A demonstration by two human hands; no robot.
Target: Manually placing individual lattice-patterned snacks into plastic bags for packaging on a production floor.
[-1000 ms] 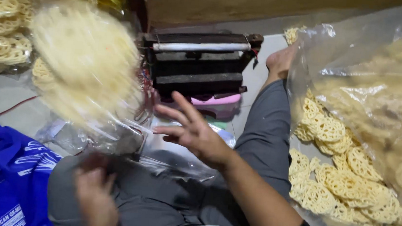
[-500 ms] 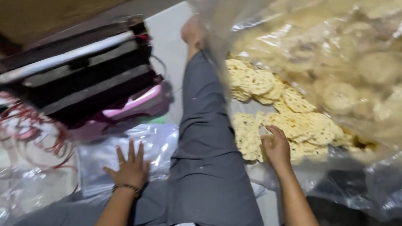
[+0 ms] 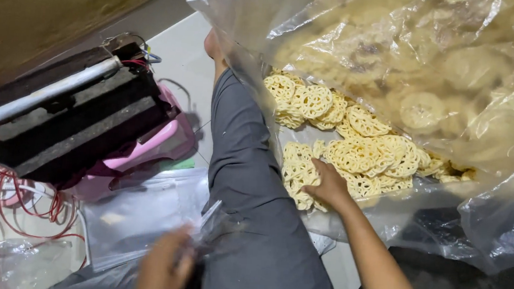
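The right hand (image 3: 326,185) rests, fingers curled, on a stack of lacy yellow crackers (image 3: 299,174) at centre frame; the pile runs up-left to lower right inside a big clear plastic sack (image 3: 438,61) (open mouth facing left). At the bottom, the blurred left hand (image 3: 162,272) pinches a small clear bag (image 3: 139,215). A black sealer (image 3: 60,121) sits left.

the big bag (image 3: 487,202) is thin, glossy clear plastic, crinkled. the crackers (image 3: 355,156) look dry, rough, lacy and matt. the trouser leg (image 3: 254,181) is matt grey cloth. the sealer (image 3: 60,124) has dull dark metal and pink glossy plastic.
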